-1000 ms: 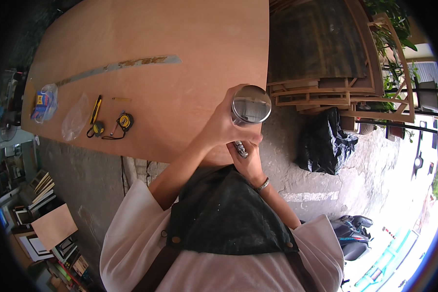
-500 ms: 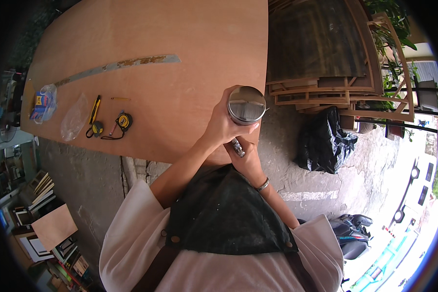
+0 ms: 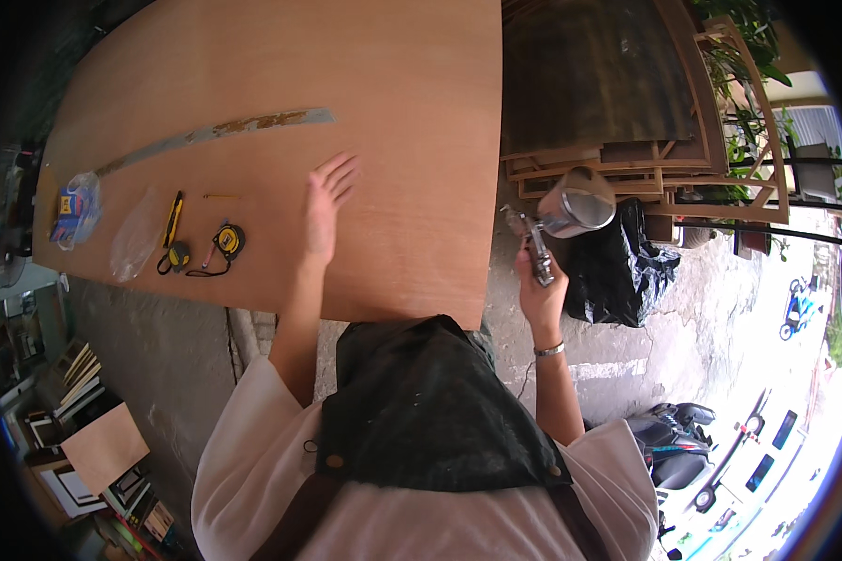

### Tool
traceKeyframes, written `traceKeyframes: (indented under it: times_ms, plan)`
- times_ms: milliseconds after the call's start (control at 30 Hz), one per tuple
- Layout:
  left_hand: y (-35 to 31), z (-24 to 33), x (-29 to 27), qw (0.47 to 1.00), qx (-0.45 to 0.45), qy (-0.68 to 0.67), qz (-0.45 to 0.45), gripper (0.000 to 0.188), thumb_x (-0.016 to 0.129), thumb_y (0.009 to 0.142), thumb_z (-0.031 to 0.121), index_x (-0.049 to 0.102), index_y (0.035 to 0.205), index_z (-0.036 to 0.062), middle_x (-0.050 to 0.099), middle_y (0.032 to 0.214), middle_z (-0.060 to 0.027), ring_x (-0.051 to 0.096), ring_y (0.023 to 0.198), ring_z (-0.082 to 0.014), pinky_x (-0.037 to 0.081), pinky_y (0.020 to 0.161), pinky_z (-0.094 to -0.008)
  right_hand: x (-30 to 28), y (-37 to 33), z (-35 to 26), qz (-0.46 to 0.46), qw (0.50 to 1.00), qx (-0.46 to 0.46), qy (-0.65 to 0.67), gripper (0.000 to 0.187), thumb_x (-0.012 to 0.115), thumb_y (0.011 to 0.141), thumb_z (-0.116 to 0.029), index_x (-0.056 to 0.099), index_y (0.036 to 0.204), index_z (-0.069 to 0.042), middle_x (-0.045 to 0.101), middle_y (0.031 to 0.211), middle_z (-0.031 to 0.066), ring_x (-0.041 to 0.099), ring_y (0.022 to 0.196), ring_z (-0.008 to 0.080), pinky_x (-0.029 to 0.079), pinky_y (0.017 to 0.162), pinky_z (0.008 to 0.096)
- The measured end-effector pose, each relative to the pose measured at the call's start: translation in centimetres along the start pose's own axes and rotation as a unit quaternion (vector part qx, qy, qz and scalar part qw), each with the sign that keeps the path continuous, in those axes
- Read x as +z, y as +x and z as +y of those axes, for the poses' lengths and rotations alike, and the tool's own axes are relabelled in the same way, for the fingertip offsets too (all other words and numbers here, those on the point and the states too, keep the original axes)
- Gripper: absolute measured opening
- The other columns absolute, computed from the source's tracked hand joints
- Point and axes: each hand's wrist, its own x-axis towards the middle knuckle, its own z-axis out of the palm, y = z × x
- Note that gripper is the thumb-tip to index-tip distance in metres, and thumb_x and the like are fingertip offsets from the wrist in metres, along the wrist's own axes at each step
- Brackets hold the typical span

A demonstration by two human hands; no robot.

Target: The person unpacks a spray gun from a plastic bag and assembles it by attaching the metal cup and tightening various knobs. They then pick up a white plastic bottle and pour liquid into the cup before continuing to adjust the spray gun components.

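Observation:
A metal spray gun (image 3: 540, 254) with a silvery cup (image 3: 580, 204) is gripped in my right hand (image 3: 544, 294), held out past the right edge of the wooden board. The cup tilts toward the right, over a black plastic bag. My left hand (image 3: 326, 210) hovers over the board (image 3: 412, 168) with its fingers stretched out and nothing in it. On the board lie a rusty metal straightedge (image 3: 225, 133), a yellow utility knife (image 3: 173, 218) and two tape measures, one larger (image 3: 228, 241) and one smaller (image 3: 178, 257).
At the board's left end are a clear plastic bag (image 3: 135, 238) and a blue packet in clear wrapping (image 3: 75, 213). Stacked wooden frames (image 3: 646, 173) stand at the right, with the black plastic bag (image 3: 617, 271) before them. A parked motorbike (image 3: 674, 444) is at lower right.
My hands have come apart. The right one has carried the spray gun rightward off the board and tilted its cup; the left has let go of the cup and moved left.

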Motion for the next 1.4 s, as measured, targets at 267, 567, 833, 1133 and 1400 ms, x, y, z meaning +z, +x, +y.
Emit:
traceKeyframes:
  times_ms: [267,567,833,1133,1400]
  plan:
    - [-2.0,-0.9,-4.2,0.996,-0.066,-0.041,0.046,0.08,0.022,0.1,0.067,0.044,0.141,0.0028,0.05,0.144,-0.0163,0.045,0.135,-0.026,0.032,0.111,-0.0403,-0.8,0.3,0.9,0.003,1.0,0.015,-0.003,0.025,0.07,0.093,-0.023,0.066,0.094,0.002,0.057,0.064,0.0038,0.045,0.062,0.0065,0.042,0.056,0.0288]
    - [-2.4,-0.9,-2.8,0.995,-0.071,-0.058,0.051,0.071,0.029,0.102,0.061,0.05,0.135,0.0021,0.058,0.135,-0.015,0.054,0.127,-0.0246,0.037,0.106,-0.0387,2.2,-2.9,-5.3,-0.296,0.93,0.123,0.177,0.027,0.07,0.094,-0.023,0.067,0.1,0.002,0.067,0.078,0.004,0.057,0.071,0.0081,0.047,0.065,0.0276]
    - [-2.4,-0.9,-2.9,0.995,-0.07,-0.043,0.054,0.069,0.031,0.103,0.059,0.051,0.135,0.0009,0.059,0.134,-0.0157,0.056,0.124,-0.0251,0.039,0.104,-0.038,2.8,-1.3,-4.4,-0.23,0.973,-0.004,-0.035,0.026,0.071,0.091,-0.024,0.065,0.092,0.001,0.056,0.066,0.0177,0.051,0.054,0.0251,0.044,0.056,0.0352]
    - [-2.4,0.4,6.6,0.986,0.044,0.149,-0.057,0.077,0.082,0.081,0.036,0.043,0.138,0.0001,0.056,0.135,-0.0187,0.056,0.123,-0.0262,0.041,0.106,-0.0399,3.5,-1.3,-5.3,-0.136,0.989,-0.018,-0.059,0.024,0.07,0.092,-0.022,0.066,0.099,0.001,0.062,0.07,0.0166,0.059,0.061,0.0229,0.047,0.059,0.0344]
    - [-1.5,0.9,13.4,0.987,0.02,-0.08,-0.135,0.08,0.089,0.067,0.01,0.044,0.132,0.0014,0.061,0.117,-0.0094,0.06,0.111,-0.0178,0.05,0.095,-0.0334,5.0,-3.6,-6.5,-0.201,0.979,-0.004,-0.016,0.026,0.071,0.088,-0.025,0.07,0.107,-0.007,0.072,0.085,0.0147,0.069,0.085,0.0331,0.05,0.078,0.0418]
